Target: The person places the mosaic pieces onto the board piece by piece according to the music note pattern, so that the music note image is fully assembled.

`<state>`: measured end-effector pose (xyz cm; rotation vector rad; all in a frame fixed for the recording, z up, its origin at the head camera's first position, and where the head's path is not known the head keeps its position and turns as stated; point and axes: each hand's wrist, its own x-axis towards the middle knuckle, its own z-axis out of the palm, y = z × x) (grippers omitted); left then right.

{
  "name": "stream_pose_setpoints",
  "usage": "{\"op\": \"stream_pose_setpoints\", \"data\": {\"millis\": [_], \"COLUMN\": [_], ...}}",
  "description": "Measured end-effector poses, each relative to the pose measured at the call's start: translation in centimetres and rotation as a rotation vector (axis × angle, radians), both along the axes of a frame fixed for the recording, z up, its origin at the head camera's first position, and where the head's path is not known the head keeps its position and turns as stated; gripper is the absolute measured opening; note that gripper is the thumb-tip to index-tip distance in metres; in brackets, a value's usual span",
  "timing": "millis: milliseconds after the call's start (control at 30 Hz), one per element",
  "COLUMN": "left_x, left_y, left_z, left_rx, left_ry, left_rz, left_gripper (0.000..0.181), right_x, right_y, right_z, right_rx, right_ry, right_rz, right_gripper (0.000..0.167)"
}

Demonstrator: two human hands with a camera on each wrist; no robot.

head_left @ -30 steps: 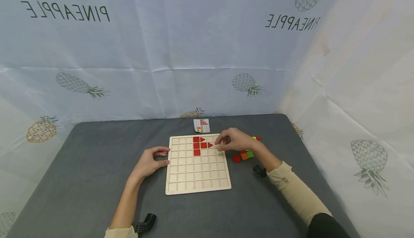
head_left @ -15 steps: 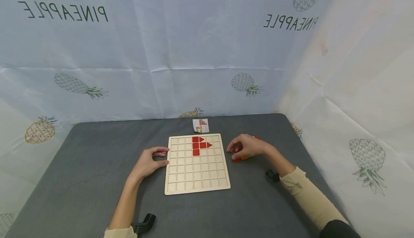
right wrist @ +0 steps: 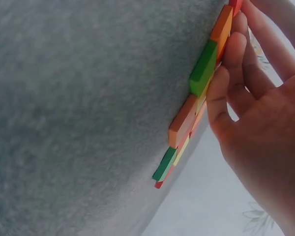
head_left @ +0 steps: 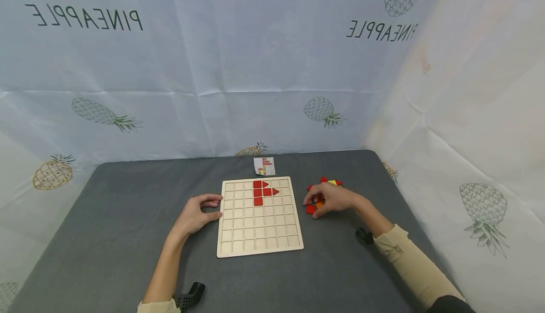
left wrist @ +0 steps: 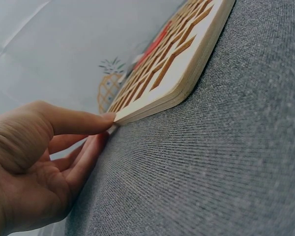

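left hand [head_left: 194, 215]: thumb and fingers apart, touching board [head_left: 260, 232], left edge | right hand [head_left: 335, 197]: fingers bent over loose tiles [right wrist: 203, 69] off right edge, grip I can't tell | red tiles [head_left: 258, 192]: on board toward far edge

A person's right grip [right wrist: 268, 115] bends its fingers close beside a slanting cluster of red, orange, green and yellow tiles [right wrist: 203, 71] on a grey desk [right wrist: 88, 98], pale patterned cloth [right wrist: 201, 194] beyond.

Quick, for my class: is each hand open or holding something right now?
Left hand: open, touching the grid board.
Right hand: at the coloured pieces; can't tell if gripping one.
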<state>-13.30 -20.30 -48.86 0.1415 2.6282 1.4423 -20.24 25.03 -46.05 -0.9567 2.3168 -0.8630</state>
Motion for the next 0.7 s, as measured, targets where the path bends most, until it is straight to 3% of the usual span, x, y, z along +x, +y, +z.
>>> {"op": "stream_pose_setpoints", "data": {"millis": [367,700], "left_x": [0.26,0.20], "left_y": [0.10,0.09], "left_z": [0.31,0.31], "left_rx": [0.009,0.011], "left_ry": [-0.019,-0.026], "left_rz": [0.011,0.015], "left_gripper": [0.048,0.048], "right_x": [-0.13,-0.17], "right_y": [0.14,-0.34], "right_z": [-0.40,-0.01], "right_rx": [-0.012,-0.011], "right_ry": [0.002,0.053], "right_rz": [-0.008,-0.008], "right_gripper": [0.032,0.030]}}
